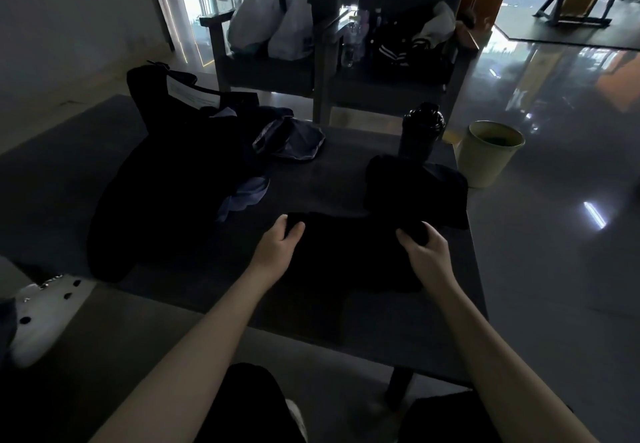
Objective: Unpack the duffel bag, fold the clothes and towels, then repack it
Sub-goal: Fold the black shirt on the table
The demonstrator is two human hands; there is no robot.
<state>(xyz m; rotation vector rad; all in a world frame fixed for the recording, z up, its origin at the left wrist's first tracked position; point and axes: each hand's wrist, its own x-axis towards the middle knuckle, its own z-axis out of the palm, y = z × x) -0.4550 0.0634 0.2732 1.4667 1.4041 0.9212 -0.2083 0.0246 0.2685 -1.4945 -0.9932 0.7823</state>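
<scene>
Left hand: the left hand [282, 242] is closed on the far left corner of the black garment [346, 255], thumb on top.
Right hand: the right hand [420, 242] pinches the far right corner, likely to keep the top edge taut and level for a fold.
Garment: spread flat near the table's [346, 179] front edge, right of centre, close for both arms.
Folded pile: a dark folded piece [415, 186] sits by the right edge, apparently set aside as done.
Duffel bag: the duffel bag [166, 172] lies open along the left side, clothes [287, 138] spilling out.

Black garment [349, 255], blk duffel [166, 179], prob. lavender cloth [247, 193], pale yellow-green bin [490, 153].
</scene>
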